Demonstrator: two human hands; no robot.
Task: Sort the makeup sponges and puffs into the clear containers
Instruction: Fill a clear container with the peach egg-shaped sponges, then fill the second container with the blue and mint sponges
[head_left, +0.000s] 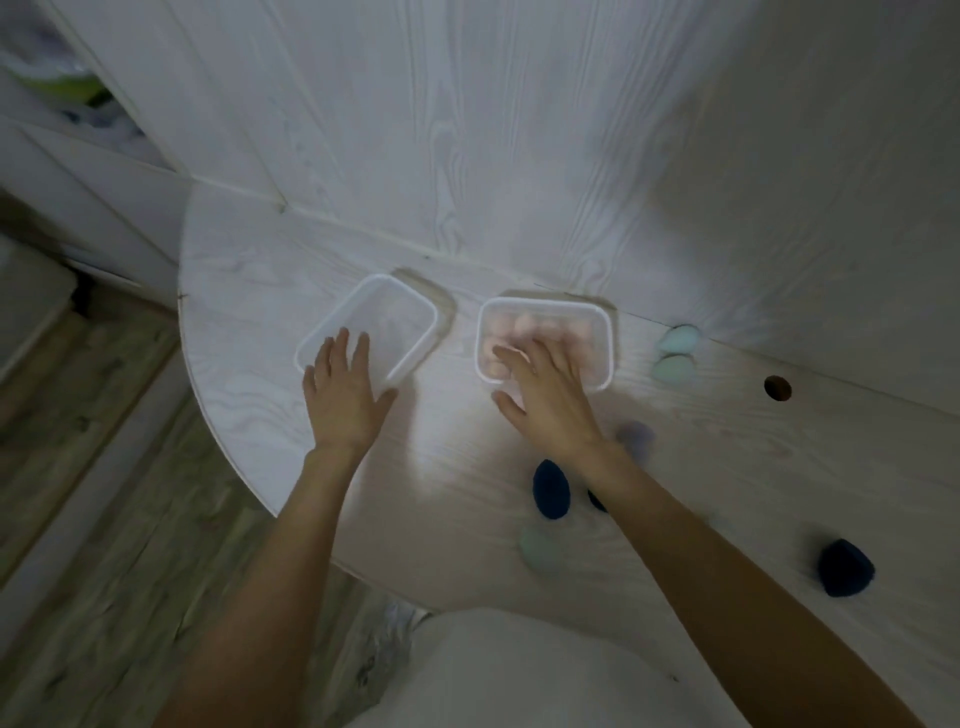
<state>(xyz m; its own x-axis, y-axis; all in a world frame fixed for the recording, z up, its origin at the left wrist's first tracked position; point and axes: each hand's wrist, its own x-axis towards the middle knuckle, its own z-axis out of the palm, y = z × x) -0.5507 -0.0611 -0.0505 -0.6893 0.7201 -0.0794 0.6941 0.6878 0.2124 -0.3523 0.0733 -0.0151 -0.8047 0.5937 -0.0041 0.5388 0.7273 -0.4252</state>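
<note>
Left hand: flat, fingers straight, resting on near corner of empty clear container
Right hand: fingers spread, reaching into second container among pink sponges
Loose on surface: green sponges, navy sponges

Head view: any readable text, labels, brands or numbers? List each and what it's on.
None readable.
Left container: clear plastic, no label or print visible.
Right container: clear plastic, no label visible; pink sponges inside carry no marks.
Dark blue sponges, green sponges: plain, somewhat blurred.
Table and wall panel: wood grain only.
</note>
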